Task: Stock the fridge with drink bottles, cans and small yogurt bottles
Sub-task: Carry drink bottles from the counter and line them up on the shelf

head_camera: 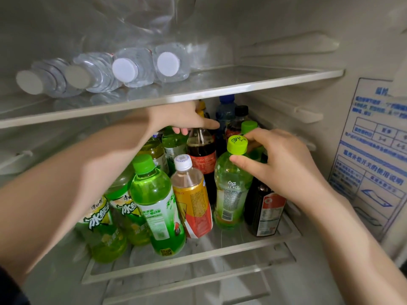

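Right fingers (240, 160) pinching green tea bottle (231, 194) neck, left fingers (180, 130) gripping cola bottle (201, 155), labels Chinese

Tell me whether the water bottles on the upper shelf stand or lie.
Lying: the water bottles rest on their sides on the upper shelf, caps facing outward.

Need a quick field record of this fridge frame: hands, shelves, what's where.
left hand: grips the cola bottle by its neck, at the back
right hand: pinches the green tea bottle under its cap
upper shelf: four water bottles lying down, caps outward
lower shelf: upright drink bottles, crowded
right wall: instruction sticker
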Tool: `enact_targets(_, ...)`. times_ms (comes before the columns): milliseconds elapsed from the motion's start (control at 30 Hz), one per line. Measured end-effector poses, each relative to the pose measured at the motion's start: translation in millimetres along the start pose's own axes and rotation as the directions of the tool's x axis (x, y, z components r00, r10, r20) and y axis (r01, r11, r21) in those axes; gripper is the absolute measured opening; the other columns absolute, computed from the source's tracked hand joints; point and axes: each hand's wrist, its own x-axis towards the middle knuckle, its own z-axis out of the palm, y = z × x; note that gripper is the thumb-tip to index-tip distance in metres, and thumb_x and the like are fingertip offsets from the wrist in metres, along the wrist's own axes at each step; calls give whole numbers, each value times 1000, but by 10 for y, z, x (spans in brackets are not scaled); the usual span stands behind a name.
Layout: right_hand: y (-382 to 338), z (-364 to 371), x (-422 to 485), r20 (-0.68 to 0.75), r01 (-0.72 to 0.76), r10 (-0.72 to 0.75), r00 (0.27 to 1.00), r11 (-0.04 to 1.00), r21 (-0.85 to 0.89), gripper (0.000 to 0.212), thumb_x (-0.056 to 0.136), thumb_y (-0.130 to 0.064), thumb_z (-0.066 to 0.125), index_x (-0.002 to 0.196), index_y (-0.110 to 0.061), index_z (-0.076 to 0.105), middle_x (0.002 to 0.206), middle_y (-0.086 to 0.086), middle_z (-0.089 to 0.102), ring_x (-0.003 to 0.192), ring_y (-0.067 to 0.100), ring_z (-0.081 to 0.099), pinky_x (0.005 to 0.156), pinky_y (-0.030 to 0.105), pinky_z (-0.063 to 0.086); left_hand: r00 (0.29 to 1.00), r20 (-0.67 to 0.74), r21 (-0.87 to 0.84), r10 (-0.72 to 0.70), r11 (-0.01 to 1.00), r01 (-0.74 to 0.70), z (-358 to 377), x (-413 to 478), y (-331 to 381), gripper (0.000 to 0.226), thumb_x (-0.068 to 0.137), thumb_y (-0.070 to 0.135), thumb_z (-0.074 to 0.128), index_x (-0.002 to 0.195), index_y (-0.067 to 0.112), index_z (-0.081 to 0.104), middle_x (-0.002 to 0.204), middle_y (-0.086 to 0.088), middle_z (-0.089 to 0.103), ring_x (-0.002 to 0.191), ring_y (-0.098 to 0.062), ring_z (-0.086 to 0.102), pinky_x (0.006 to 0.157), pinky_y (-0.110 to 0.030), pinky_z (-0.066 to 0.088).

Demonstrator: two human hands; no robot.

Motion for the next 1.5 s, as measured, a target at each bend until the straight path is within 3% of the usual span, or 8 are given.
enact_targets(100,-11,10,6,-11,-1,1,1000,1000,8,47,74,-55,59,106,-21,65,89,-4,66,88,18,56,68,26,32,984,129,-260,121,962,-84,-82,-85,-80,41,85,29,69,120,22,49,106,-2,59,68,-3,60,55,-15,55)
enact_targets(167,-22,19,8,-13,-4,4,1000,1000,21,45,74,-55,60,104,-22,65,85,-9,63,85,14,55,68,26,32,980,113,-303,162,945,-122,-73,-112,-130,38,88,14,66,121,18,48,100,-1,59,58,1,60,50,-10,51)
enact_targets(267,-41,27,10,-14,-6,6,1000,1000,28,45,73,-56,57,103,-23,66,81,-15,56,80,8,49,68,25,32,984,-14,-167,176,970,-176,-3,-128,-130,21,88,32,65,90,15,52,67,3,59,47,-2,58,45,-16,43)
enact_targets(367,-52,30,12,-17,-6,6,1000,1000,22,43,74,-55,59,102,-23,66,80,-15,55,78,8,47,67,25,31,966,-114,59,231,972,-226,53,-109,-132,44,86,53,57,80,10,51,67,-6,59,61,-22,59,58,-29,44)
enact_targets(567,-67,31,1,-23,-8,9,1000,1000,13,45,74,-55,59,103,-22,66,79,-15,54,78,8,46,67,25,32,976,29,-385,214,904,-187,22,-157,-199,47,89,26,64,131,20,45,110,7,52,80,-4,60,63,-18,56)
enact_targets(933,-70,20,-1,-1,-25,25,1000,1000,-1,49,72,-57,56,106,-23,65,89,-10,65,84,9,52,68,25,33,960,-207,-171,190,959,-227,134,-81,-183,41,82,37,71,114,17,54,78,14,51,58,3,47,42,-3,34)
enact_targets(1300,-86,56,14,-29,-12,11,1000,1000,-19,46,74,-55,60,106,-22,65,87,-12,62,80,5,45,68,23,31,955,-244,-132,171,969,-208,170,-45,-197,52,79,41,72,121,17,53,94,8,49,86,-11,48,56,-13,29)
enact_targets(1500,-91,82,43,-25,-16,15,1000,1000,-17,45,74,-54,59,105,-21,65,81,-15,56,79,6,44,67,24,31,979,-105,-308,173,931,-197,96,-124,-249,40,68,34,80,98,20,58,74,16,62,61,5,57,55,-5,42)
